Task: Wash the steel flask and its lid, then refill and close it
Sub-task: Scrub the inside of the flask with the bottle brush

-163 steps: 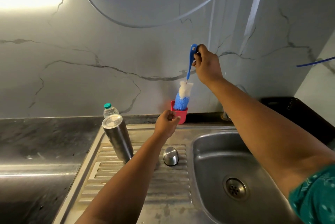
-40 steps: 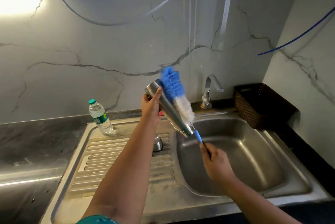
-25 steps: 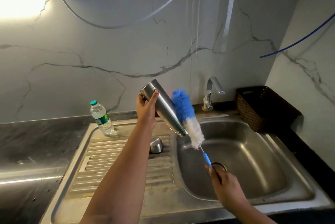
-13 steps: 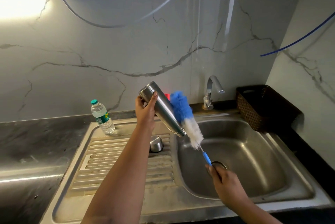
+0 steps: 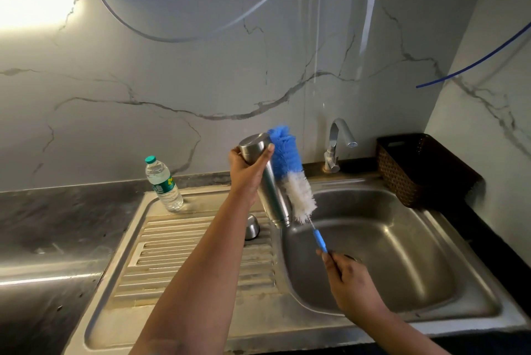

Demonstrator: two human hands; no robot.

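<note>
One steel flask [image 5: 268, 182], inverted and tilted, mouth down over sink [image 5: 459, 239] left rim; your left hand [image 5: 247, 170] grips it near the base. Bottle brush [image 5: 290, 179] lies along its outside wall, bristles touching; right hand [image 5: 347, 280] pinches the blue handle above the basin. Step, by my read: scrubbing exterior, no water running from tap [image 5: 337, 143]. Lid [image 5: 252, 226] sits on drainboard's right edge, unwashed prob. Next: brush inside via mouth, then rinse. Plastic btl [image 5: 163, 183] at drainboard back edge.

Shiny brushed steel flask [image 5: 268, 182], fluffy blue-white brush [image 5: 290, 170], scuffed dull metal sink [image 5: 431, 254], glossy marble-look wall [image 5: 201, 81], woven basket [image 5: 402, 170].
</note>
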